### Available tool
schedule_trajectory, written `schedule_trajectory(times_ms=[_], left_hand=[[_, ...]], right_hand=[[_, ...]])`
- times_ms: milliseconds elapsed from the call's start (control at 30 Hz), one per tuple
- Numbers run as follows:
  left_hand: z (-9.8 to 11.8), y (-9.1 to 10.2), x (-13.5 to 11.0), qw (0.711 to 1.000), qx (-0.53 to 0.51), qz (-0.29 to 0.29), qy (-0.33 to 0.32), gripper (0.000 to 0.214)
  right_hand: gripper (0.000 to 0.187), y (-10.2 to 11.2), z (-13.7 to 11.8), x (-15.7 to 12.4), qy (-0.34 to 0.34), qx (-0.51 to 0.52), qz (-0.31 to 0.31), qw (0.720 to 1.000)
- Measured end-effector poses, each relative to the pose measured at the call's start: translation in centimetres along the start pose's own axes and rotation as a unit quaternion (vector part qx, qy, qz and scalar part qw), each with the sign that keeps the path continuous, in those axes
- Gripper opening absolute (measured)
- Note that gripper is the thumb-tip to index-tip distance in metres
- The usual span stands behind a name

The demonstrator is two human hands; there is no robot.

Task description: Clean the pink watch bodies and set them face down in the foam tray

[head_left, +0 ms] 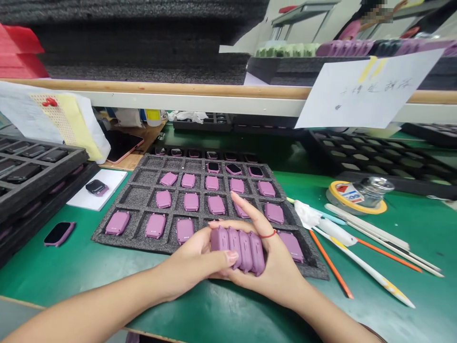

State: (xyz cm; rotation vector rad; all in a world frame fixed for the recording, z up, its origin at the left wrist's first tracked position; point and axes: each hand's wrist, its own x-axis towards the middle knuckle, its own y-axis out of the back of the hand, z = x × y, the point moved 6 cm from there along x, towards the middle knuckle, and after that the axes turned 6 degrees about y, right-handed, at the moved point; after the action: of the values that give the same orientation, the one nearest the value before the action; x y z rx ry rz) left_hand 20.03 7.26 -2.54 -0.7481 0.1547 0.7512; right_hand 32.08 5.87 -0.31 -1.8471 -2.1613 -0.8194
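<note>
Both my hands meet over the front edge of a dark foam tray [143, 181]. My right hand [274, 267] cradles a stack of several purple watch cases [238, 247] set on edge. Its index finger stretches out toward the tray. My left hand [194, 262] closes on the left end of the same stack, thumb pressed along its side. The tray holds several more purple watch cases [191, 201] lying back-up in its pockets. A few at the far row [233, 169] show black screens.
A black tray stack [32, 166] stands at the left, with a loose watch case [59, 233] beside it and another on a white card [95, 187]. A tape roll and jar [360, 195], swabs and orange sticks [330, 267] lie at the right. A shelf with a paper note [367, 90] hangs overhead.
</note>
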Motion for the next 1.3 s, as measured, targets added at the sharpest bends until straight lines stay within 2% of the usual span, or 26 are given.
schedule_trajectory(times_ms=[133,267,400,500,600,733,800,1000,1300], left_hand=[[0.1,-0.1,0.0,0.996,0.085,0.006,-0.027,0.046],[0.4,-0.7,-0.2,0.993,0.109,0.003,-0.041,0.053],[0.6,-1.0,-0.5,0.992,0.122,0.005,-0.036,0.074],[0.7,-1.1,-0.5,0.993,0.104,-0.021,-0.056,0.073],[0.4,-1.0,-0.4,0.998,0.007,-0.035,-0.052,0.062],[-0.2,-0.5,-0.3,0.994,-0.107,0.015,-0.005,0.052],[-0.1,-0.5,-0.4,0.993,-0.114,0.024,-0.014,0.048],[0.1,-0.7,-0.5,0.995,-0.098,-0.003,-0.029,0.043],[0.2,-0.7,-0.4,0.996,-0.080,0.010,-0.044,0.052]], right_hand=[[0.106,0.0,0.2,-0.1,-0.010,0.003,-0.010,1.000],[0.106,-0.2,0.3,0.0,-0.021,0.030,-0.005,0.999],[0.071,-0.6,0.1,0.3,-0.025,0.067,0.012,0.997],[0.056,-0.6,-0.2,0.3,-0.012,0.100,0.028,0.995],[0.054,-0.6,-0.5,0.3,0.009,0.079,0.029,0.996],[0.057,-0.5,-0.9,0.3,0.045,0.023,0.038,0.998],[0.058,-0.5,-1.1,0.3,0.064,0.018,0.041,0.997],[0.058,-0.6,-1.7,0.3,0.098,0.005,0.036,0.995],[0.059,-0.8,-1.7,0.0,0.108,-0.011,0.030,0.994]])
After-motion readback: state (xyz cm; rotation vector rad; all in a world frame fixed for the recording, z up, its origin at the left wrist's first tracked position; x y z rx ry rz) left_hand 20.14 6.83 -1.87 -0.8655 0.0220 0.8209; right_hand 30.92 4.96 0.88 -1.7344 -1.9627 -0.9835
